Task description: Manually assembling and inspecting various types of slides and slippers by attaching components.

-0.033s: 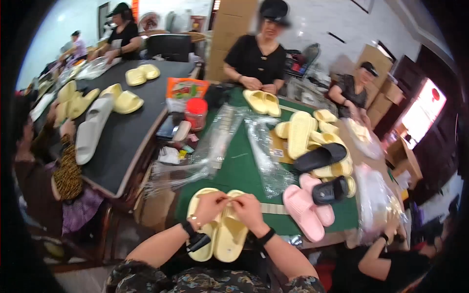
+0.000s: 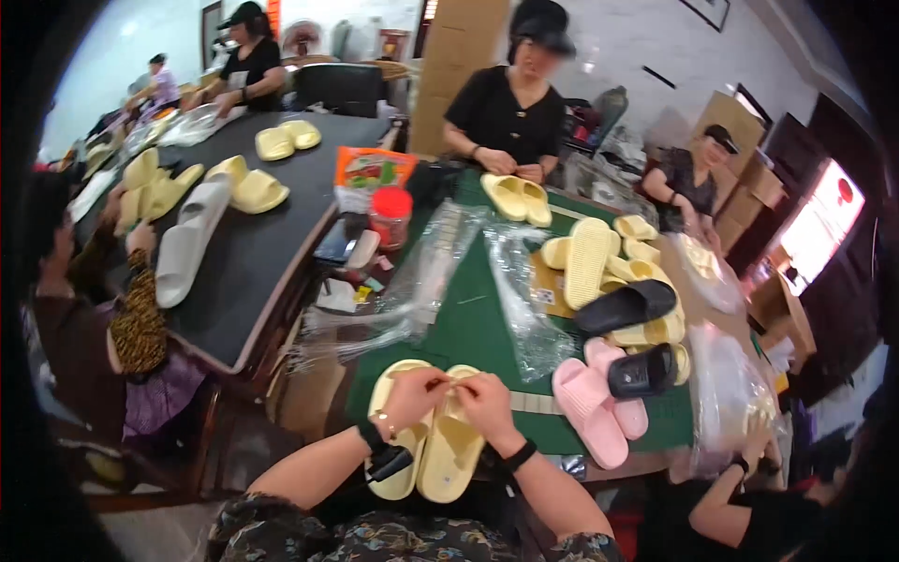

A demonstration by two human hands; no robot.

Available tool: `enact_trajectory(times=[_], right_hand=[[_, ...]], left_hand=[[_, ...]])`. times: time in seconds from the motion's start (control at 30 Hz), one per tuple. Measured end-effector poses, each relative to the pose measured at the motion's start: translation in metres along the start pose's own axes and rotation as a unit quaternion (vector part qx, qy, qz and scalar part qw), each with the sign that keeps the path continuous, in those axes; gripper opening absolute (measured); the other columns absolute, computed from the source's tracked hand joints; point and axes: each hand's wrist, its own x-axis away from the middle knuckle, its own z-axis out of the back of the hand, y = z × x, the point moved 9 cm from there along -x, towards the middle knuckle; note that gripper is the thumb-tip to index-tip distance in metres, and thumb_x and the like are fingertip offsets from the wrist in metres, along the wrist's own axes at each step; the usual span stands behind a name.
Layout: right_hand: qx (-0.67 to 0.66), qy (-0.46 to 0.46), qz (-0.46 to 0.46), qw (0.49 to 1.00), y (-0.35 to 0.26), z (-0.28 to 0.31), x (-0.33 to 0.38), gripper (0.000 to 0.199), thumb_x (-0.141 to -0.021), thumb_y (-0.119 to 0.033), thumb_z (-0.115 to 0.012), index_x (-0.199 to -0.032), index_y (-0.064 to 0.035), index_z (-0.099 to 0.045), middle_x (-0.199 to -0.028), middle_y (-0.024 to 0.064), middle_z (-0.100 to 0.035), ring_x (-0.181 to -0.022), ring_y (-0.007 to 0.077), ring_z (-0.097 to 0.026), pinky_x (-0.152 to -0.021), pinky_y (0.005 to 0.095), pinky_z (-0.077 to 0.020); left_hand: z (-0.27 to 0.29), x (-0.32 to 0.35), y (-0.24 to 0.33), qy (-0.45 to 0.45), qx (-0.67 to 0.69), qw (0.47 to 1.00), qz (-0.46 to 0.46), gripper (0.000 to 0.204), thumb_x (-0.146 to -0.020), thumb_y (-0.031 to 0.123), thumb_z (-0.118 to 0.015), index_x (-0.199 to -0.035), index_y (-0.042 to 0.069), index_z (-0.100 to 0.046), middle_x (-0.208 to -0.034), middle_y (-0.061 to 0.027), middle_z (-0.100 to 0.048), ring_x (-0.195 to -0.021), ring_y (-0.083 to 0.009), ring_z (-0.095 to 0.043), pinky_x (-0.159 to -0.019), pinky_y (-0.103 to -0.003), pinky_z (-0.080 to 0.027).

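while both hands are bunched over the pair of yellow slippers (image 2: 433, 440) at the near edge of the green table (image 2: 478, 328), the left hand (image 2: 412, 398) and right hand (image 2: 485, 405) are seen w/ fingertips pinched together at a small point between the two slippers' tops; each grip is closed, apparently on sth tiny, but what it is cannot be made out. the pair lies soles-down, side by side and touching, toes toward the person, partly overhanging the table edge.

risks, as judged: the pair could be tipped off the table edge if it's pulled toward the body, since little of it seems supported. the small item pinched betw. the fingers could be dropped or torn if tugged unevenly. the clear plastic bags (image 2: 520, 309) lying just beyond could be dragged along by a wrist or sleeve. the pink slippers (image 2: 599, 412) and black slipper (image 2: 641, 372) sit near the right forearm and could be knocked by an elbow swing.

hidden / unclear: the fingertips' contact point is covered by the hands themselves, so it can't be told whether a tag, tie or strap is being worked. the heels of the yellow pair are masked by the wrists and a dark object (image 2: 389, 464) near the left wrist, kind unknown. the pile of yellow slippers (image 2: 609, 262) farther back is overlapped, count not readable. another person's hand (image 2: 754, 445) at the right edge is partly cut off by a bagged bundle. frame rim is dark & bent by the lens.
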Motion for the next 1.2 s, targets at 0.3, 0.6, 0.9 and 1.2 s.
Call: enact_trajectory(times=[0.3,0.6,0.9,1.2], right_hand=[[-0.009,-0.008,0.028,1.000,0.002,-0.013,-0.003,0.010,-0.077,-0.012,-0.064,-0.077,-0.0041,-0.069,-0.076,0.0124,-0.063,-0.078,0.0323,-0.058,-0.071,0.0418,-0.0473],[-0.034,0.022,0.012,0.999,0.007,-0.010,0.002,0.010,-0.080,-0.014,-0.066,-0.081,-0.0045,-0.069,-0.077,0.0117,-0.062,-0.079,0.0321,-0.059,-0.069,0.0404,-0.0481],[-0.043,0.001,0.038,0.998,-0.004,-0.007,0.001,0.011,-0.082,-0.012,-0.066,-0.090,-0.0057,-0.067,-0.086,0.0090,-0.064,-0.084,0.0292,-0.057,-0.075,0.0382,-0.0462],[-0.015,0.014,0.065,0.998,-0.016,-0.012,0.005,0.012,-0.077,-0.012,-0.064,-0.088,-0.0053,-0.063,-0.085,0.0117,-0.060,-0.086,0.0322,-0.057,-0.076,0.0402,-0.0468]], left_hand=[[-0.002,0.000,-0.012,-0.012,-0.065,0.998,-0.010,0.015,-0.082,0.014,-0.070,-0.090,0.001,-0.070,-0.074,-0.0116,-0.065,-0.066,-0.0198,-0.061,-0.062,-0.032,-0.049],[0.003,0.002,-0.009,0.021,0.019,0.999,0.025,0.014,-0.084,0.009,-0.067,-0.095,-0.001,-0.067,-0.075,-0.0108,-0.067,-0.067,-0.0188,-0.063,-0.063,-0.030,-0.050],[0.007,0.000,0.014,0.041,-0.058,0.991,-0.112,0.008,-0.076,0.000,-0.070,-0.082,0.001,-0.065,-0.085,-0.0107,-0.060,-0.069,-0.0216,-0.061,-0.060,-0.029,-0.049],[0.010,0.010,0.017,0.054,-0.092,0.985,-0.134,0.009,-0.073,0.004,-0.071,-0.077,0.001,-0.063,-0.096,-0.0135,-0.062,-0.088,-0.0298,-0.061,-0.073,-0.036,-0.051]])
